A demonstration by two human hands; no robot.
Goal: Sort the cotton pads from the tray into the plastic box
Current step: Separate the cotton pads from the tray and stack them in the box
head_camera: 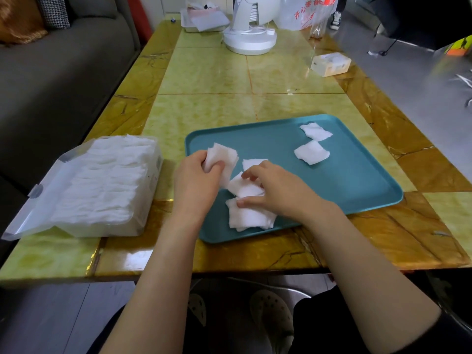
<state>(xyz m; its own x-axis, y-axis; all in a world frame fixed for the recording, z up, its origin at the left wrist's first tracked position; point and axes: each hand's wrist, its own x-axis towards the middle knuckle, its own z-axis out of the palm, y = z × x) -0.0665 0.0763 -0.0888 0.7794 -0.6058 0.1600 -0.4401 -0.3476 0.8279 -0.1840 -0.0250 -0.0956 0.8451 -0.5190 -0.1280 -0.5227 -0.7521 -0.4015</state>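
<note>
- Left hand (196, 180) grips small stack of pads (222, 155) over tray (357, 190) left edge
- Right hand (278, 192) pinches a pad (245, 187) from loose pile on tray
- Plastic box (102, 185) left of tray, nearly full

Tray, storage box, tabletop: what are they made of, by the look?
Tray: teal matte plastic, likely; uniform colour, moulded rolled rim. Plastic box: clear, slightly frosted plastic; the pads show through its walls. Table: glossy stone-look top, green and amber veining, mirror reflections; real marble or a printed veneer, cannot tell.
</note>
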